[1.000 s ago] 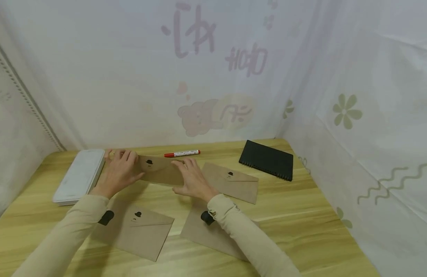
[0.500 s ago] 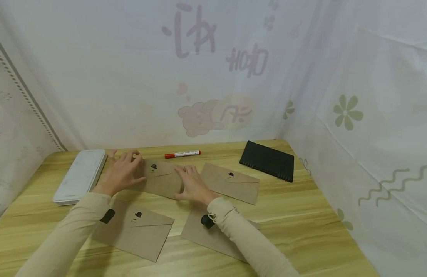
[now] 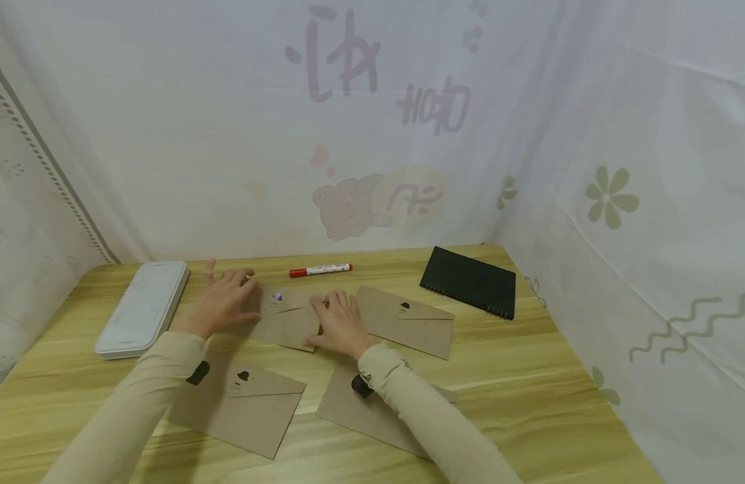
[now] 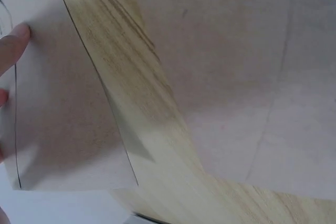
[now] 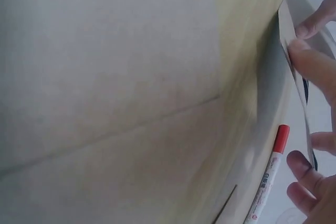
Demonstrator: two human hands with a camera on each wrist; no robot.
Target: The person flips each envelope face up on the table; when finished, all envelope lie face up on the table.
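A brown paper envelope (image 3: pixel 287 326) with a small hat print lies low over the wooden table, stretched between both hands. My left hand (image 3: pixel 226 304) holds its left end, and my right hand (image 3: pixel 340 326) holds the right end. From the left wrist, a thumb rests on the envelope's face (image 4: pixel 68 103), with fingertips at its far edge. The right wrist view catches the envelope (image 5: pixel 286 38) nearly edge-on, pinched between thumbs and fingers. Matching envelopes lie flat: one right of the hands (image 3: pixel 408 329), one at front left (image 3: pixel 239 410), and one at front right (image 3: pixel 360 420), partly under the right sleeve.
Left of the hands stands a flat white box (image 3: pixel 144 306). A red-capped marker (image 3: pixel 320 270) lies behind the held envelope. At the back right is a black spiral notebook (image 3: pixel 469 281). White printed curtains (image 3: pixel 257 168) hang around the table (image 3: pixel 529 403).
The held envelope has come down from a raised, tilted pose to lie flatter, close over the table, shifting slightly right. Both hands moved with it, the left hand more visibly. Other objects stayed put.
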